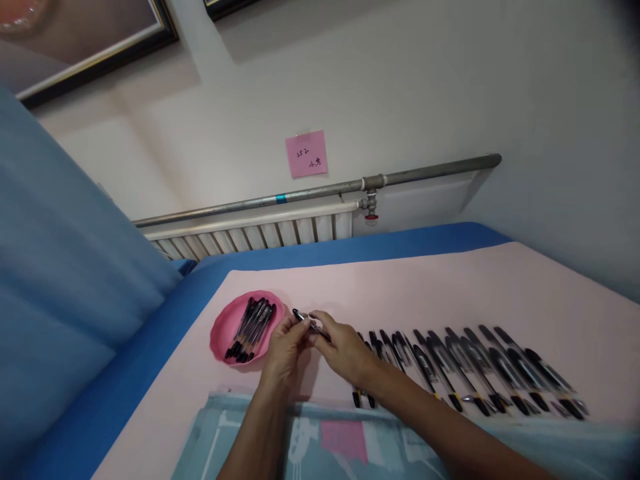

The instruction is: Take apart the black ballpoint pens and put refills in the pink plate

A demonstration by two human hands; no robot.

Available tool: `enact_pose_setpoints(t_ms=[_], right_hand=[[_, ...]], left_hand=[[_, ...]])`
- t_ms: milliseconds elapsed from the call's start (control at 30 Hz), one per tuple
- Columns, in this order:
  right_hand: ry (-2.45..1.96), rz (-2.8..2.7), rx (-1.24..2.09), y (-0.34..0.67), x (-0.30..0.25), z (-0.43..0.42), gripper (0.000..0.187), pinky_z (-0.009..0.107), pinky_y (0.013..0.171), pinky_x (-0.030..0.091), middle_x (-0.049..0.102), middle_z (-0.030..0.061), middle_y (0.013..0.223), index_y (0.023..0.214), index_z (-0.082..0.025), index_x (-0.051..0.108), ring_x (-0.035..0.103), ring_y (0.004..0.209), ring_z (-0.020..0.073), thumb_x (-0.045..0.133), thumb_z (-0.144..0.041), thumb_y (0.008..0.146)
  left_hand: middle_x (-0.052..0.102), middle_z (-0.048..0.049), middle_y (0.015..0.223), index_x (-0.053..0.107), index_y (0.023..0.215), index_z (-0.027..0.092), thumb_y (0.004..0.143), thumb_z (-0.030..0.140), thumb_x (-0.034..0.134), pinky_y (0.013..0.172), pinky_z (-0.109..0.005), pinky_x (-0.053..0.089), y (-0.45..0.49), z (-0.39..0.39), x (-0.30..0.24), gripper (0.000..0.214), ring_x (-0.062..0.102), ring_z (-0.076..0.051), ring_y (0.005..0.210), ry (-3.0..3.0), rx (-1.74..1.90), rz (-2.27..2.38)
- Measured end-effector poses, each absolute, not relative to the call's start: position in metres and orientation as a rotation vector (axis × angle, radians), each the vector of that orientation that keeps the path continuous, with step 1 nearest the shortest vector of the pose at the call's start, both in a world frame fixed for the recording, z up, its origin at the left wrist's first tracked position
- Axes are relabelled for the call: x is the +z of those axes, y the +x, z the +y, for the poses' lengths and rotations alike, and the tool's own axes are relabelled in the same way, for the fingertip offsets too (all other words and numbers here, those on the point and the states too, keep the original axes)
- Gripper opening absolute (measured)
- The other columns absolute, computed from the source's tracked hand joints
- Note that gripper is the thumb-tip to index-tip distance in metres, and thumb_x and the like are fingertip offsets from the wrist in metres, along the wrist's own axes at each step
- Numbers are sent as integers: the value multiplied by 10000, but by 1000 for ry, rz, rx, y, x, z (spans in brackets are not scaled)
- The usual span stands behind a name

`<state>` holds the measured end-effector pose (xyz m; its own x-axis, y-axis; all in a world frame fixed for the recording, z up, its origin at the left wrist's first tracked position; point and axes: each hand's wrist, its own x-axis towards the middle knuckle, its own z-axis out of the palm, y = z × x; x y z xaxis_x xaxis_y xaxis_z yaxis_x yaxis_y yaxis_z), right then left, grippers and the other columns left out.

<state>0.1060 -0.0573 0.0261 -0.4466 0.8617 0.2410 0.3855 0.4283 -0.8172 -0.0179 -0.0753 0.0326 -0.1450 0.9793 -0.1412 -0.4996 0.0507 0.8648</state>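
My left hand (286, 347) and my right hand (345, 350) meet over the pink table cover, both pinching one black pen (306, 320) between their fingertips. Just left of my hands sits a pink dish (220, 337) holding several black pens (250, 329). To the right of my right hand, a long row of black pens (470, 370) lies side by side on the cover.
The pink cover (450, 287) lies on a blue table (350, 247). A pale printed sheet (310, 443) lies at the near edge. A radiator (250, 235) and pipe run along the wall, with a pink note (306, 154) above. Blue fabric (60, 280) hangs left.
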Motion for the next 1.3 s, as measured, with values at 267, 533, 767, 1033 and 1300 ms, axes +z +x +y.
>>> enact_pose_setpoints(t_ms=[267, 533, 767, 1033, 1300], right_hand=[[-1016, -2058, 966, 110, 25, -56, 293, 242, 657, 408, 644, 45, 838, 1082, -189, 528, 584, 725, 147, 339, -284, 879], [-1148, -2091, 961, 110, 26, -60, 230, 223, 623, 377, 649, 58, 816, 1024, -184, 526, 591, 726, 151, 358, -246, 880], [-1289, -2264, 809, 109, 31, -66, 209, 229, 548, 328, 657, 97, 784, 1000, -155, 482, 602, 685, 180, 322, -215, 879], [-1331, -2319, 707, 108, 36, -67, 211, 238, 537, 305, 650, 110, 772, 988, -143, 466, 601, 670, 186, 291, -206, 886], [-1111, -2122, 806, 105, 33, -56, 196, 233, 638, 374, 625, 71, 867, 999, -171, 495, 571, 749, 156, 390, -160, 833]], left_hand=[[590, 5, 630, 560, 709, 130, 558, 290, 752, 557, -217, 440, -17, -74, 25, 292, 549, -90, 562, 700, 1389, 1050], [575, 15, 609, 555, 688, 132, 532, 267, 766, 548, -212, 419, -14, -75, 28, 296, 530, -80, 539, 695, 1352, 1029], [557, 16, 612, 547, 676, 137, 558, 270, 749, 562, -223, 412, -14, -76, 25, 270, 513, -82, 546, 717, 1330, 1007], [518, 40, 554, 527, 637, 144, 587, 275, 729, 536, -201, 381, -8, -78, 29, 246, 471, -66, 508, 709, 1372, 995], [612, 5, 688, 601, 747, 140, 567, 248, 727, 587, -195, 395, -2, -76, 34, 245, 546, -84, 601, 659, 1459, 962]])
